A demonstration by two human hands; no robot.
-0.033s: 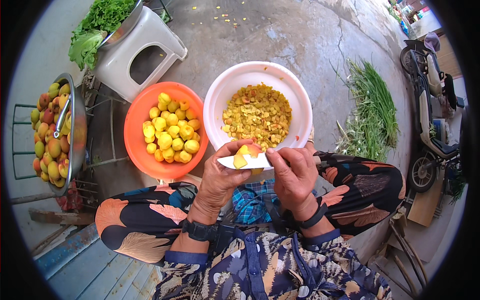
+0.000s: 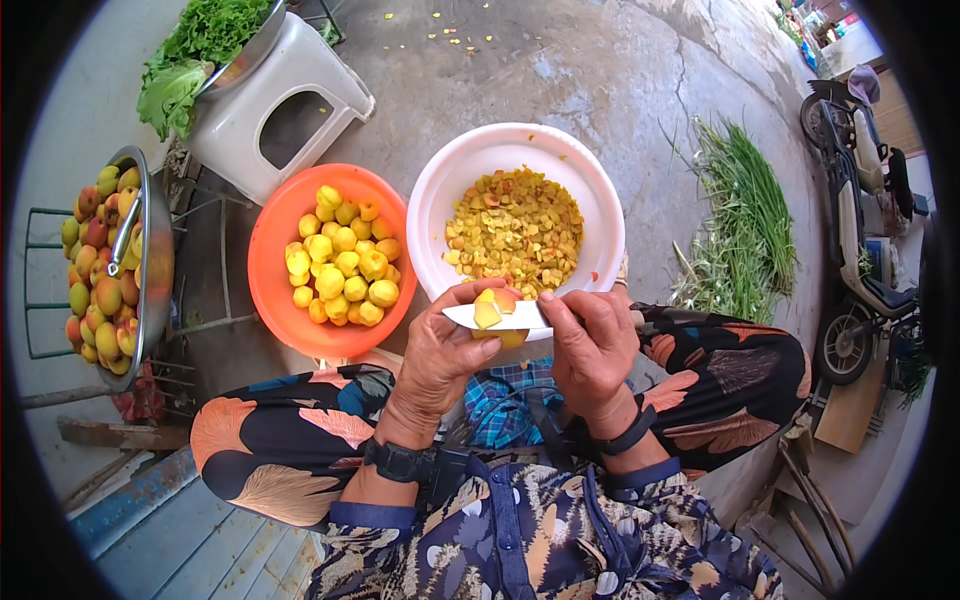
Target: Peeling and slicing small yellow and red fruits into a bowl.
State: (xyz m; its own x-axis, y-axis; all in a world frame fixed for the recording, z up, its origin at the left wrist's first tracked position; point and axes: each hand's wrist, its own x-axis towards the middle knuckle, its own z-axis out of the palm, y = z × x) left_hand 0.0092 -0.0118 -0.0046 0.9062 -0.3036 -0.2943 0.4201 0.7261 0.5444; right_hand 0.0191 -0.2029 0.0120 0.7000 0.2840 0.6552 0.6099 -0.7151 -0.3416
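My left hand (image 2: 440, 350) is closed around a small yellow-and-red fruit, apricot-like (image 2: 512, 339), above the near rim of a white basin (image 2: 428, 230). In my right hand (image 2: 595, 345) is a knife (image 2: 522, 318), its handle inside my fingers and its blade pointing left across the fruit. A cut piece of peel (image 2: 487, 315) lies on the blade. Yellow peel scraps (image 2: 515, 225) are heaped in the white basin. To its left, an orange basin (image 2: 268, 265) holds several peeled yellow fruits (image 2: 346, 262).
At far left, a metal bowl (image 2: 158, 290) of unpeeled fruits (image 2: 105, 290) has a metal-handled tool on top. A white stool (image 2: 230, 135) bears a bowl of leafy greens (image 2: 200, 55). Green stalks (image 2: 745, 220) lie on the floor at right, near a parked scooter (image 2: 850, 215).
The knife and my right hand have shifted slightly right, and the blade has tilted a little. The peel piece on the blade has moved slightly right too. The basins have not moved.
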